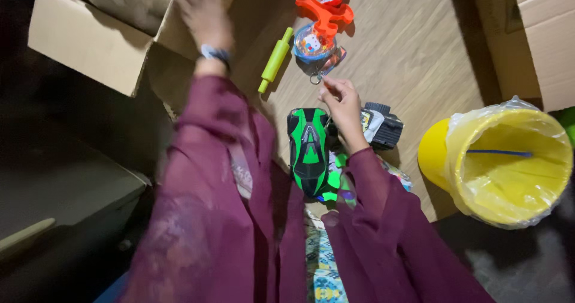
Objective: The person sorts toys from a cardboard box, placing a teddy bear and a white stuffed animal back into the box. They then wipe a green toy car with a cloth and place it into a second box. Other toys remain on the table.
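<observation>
Fingers of my right hand [342,102] pinch together just beside the keyring [319,75], above the green toy car [310,150]. My left hand [203,9], fingers spread though blurred, reaches up over the cardboard box [90,39] flap.

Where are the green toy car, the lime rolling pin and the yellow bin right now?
green toy car [309,150]: head view, on its black and green roof.
lime rolling pin [275,59]: head view, on the middle of its barrel.
yellow bin [432,153]: head view, on its bare outer wall, left of the plastic liner.
</observation>
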